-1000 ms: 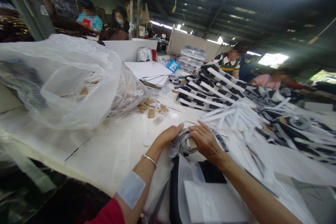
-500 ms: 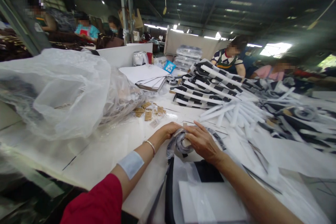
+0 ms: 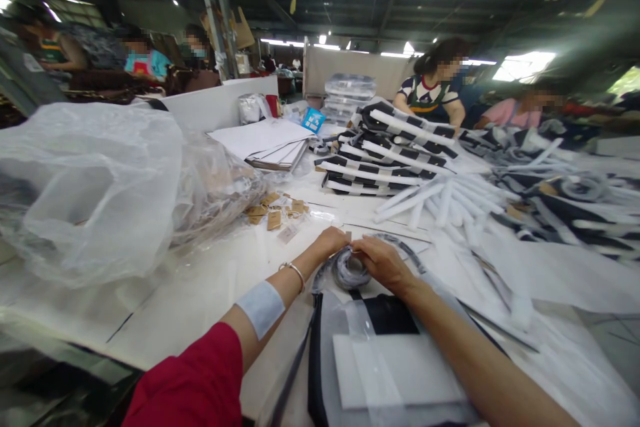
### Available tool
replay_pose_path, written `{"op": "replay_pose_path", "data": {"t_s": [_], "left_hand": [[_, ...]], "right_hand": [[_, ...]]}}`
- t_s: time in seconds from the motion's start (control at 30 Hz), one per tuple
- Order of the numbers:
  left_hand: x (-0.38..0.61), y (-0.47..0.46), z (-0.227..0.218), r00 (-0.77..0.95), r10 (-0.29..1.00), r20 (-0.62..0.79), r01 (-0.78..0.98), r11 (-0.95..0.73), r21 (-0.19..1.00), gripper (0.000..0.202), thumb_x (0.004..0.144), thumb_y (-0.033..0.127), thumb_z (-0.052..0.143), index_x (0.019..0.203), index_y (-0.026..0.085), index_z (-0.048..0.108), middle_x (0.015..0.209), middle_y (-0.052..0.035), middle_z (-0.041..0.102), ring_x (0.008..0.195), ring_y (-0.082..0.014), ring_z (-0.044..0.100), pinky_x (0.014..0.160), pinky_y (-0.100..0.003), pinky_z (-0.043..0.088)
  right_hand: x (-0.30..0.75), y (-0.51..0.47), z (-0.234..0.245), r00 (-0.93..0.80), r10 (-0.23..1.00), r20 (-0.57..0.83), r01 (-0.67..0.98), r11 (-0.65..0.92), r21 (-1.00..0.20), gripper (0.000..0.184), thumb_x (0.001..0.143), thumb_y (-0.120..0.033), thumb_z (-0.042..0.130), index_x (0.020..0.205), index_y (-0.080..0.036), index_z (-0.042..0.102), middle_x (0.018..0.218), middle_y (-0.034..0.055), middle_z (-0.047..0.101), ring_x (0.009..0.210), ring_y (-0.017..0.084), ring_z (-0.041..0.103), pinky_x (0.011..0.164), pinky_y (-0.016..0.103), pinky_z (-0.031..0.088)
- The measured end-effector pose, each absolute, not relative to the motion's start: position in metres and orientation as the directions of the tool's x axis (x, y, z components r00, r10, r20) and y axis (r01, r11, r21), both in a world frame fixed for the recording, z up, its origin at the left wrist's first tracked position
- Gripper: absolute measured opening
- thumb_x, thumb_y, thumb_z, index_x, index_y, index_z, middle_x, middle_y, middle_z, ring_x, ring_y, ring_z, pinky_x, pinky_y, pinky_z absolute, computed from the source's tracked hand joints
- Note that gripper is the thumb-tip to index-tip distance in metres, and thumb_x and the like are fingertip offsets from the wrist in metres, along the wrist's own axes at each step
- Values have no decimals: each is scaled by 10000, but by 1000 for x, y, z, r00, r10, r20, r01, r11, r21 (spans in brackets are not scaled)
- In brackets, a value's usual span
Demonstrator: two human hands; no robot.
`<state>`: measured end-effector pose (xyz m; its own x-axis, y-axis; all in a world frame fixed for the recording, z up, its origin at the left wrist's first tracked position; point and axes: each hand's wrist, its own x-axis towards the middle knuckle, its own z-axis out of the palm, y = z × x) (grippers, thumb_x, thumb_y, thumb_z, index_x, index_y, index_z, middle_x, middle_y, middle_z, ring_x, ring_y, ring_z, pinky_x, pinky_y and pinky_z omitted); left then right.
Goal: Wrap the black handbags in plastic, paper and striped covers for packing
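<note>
A grey strap wrapped in clear plastic is wound into a roll (image 3: 345,273) at the top end of a black-and-white bag (image 3: 390,313). My left hand (image 3: 331,241) pinches at the far left side of the roll, its fingertips partly hidden. Around the right side of the roll curl the fingers of my right hand (image 3: 383,263). A small tan piece shows between the two hands. The bag lies flat on the table below them, with a white foam-like sheet (image 3: 400,370) and clear film on its front.
A large clear plastic bag (image 3: 100,193) bulges on the left. Brown tags (image 3: 274,219) lie beyond my hands, near white sheets (image 3: 265,140). Stacked black-and-white bags (image 3: 375,177) and white tubes (image 3: 445,203) occupy the right. Co-workers (image 3: 430,93) stand behind.
My right hand has drawn its fingers in at the top of the roll, and the round coil shows more fully. My hands remain close together while the camera view has shifted slightly.
</note>
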<state>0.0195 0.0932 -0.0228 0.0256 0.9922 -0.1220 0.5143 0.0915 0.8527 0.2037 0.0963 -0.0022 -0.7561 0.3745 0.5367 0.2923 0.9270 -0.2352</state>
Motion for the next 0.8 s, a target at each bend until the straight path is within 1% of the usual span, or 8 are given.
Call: {"op": "replay_pose_path", "data": {"t_s": [0.1, 0.17, 0.23, 0.33, 0.4, 0.63, 0.7, 0.8], "left_hand": [[22, 85, -26, -36, 984, -175, 560, 165, 812, 235, 861, 366, 650, 876, 131, 642, 847, -22, 631, 766, -155, 595, 693, -307, 502], [22, 79, -25, -61, 983, -172, 560, 177, 809, 249, 788, 346, 681, 664, 145, 601, 641, 18, 548, 656, -136, 524, 603, -259, 413], [23, 74, -23, -67, 986, -151, 542, 163, 824, 268, 749, 347, 660, 580, 163, 564, 550, 35, 480, 615, -131, 471, 559, -248, 336], [23, 67, -21, -56, 991, -120, 504, 132, 853, 261, 736, 380, 617, 579, 176, 574, 524, 43, 465, 611, -132, 447, 548, -247, 294], [23, 63, -22, -50, 993, -105, 479, 116, 870, 264, 732, 402, 605, 593, 179, 587, 523, 43, 467, 620, -136, 447, 552, -246, 292], [23, 57, -24, -57, 996, -72, 386, 89, 918, 257, 737, 357, 556, 559, 175, 526, 529, 52, 415, 597, -120, 393, 562, -252, 277], [21, 52, -23, -33, 997, -68, 342, 75, 937, 256, 758, 371, 546, 604, 166, 558, 573, 47, 462, 613, -118, 414, 580, -250, 300], [19, 42, -21, 24, 997, -71, 255, 63, 965, 302, 781, 443, 563, 773, 149, 635, 700, 23, 572, 666, -120, 477, 632, -242, 361]], "right_hand": [[203, 97, -3, -742, 505, 441, 361, 855, -373, 144, 843, -115, 576, 831, -214, 680, 845, 42, 721, 815, 200, 666, 792, 314, 511], [202, 97, 0, -718, 587, 373, 396, 786, -474, 165, 799, -94, 572, 792, -212, 687, 811, 24, 724, 785, 192, 665, 771, 303, 493], [200, 97, 4, -681, 667, 303, 425, 696, -578, 153, 770, -114, 581, 772, -213, 698, 803, 11, 734, 776, 191, 667, 770, 299, 480], [199, 96, 8, -629, 756, 182, 444, 542, -714, 98, 754, -203, 612, 753, -212, 709, 766, -2, 735, 744, 186, 657, 745, 289, 464], [198, 96, 9, -603, 791, 108, 460, 455, -763, 88, 736, -247, 628, 738, -207, 706, 735, -8, 720, 725, 179, 637, 722, 280, 448], [196, 101, 4, -524, 851, -22, 524, 302, -796, 139, 665, -306, 661, 629, -189, 595, 551, -41, 566, 543, 129, 480, 529, 252, 334], [197, 104, 3, -522, 851, -46, 516, 273, -812, 155, 660, -316, 659, 632, -190, 574, 546, -47, 548, 533, 121, 465, 518, 245, 328], [198, 106, 2, -534, 842, -82, 496, 234, -836, 174, 659, -330, 660, 658, -192, 555, 565, -43, 562, 544, 120, 486, 529, 239, 360]]}}
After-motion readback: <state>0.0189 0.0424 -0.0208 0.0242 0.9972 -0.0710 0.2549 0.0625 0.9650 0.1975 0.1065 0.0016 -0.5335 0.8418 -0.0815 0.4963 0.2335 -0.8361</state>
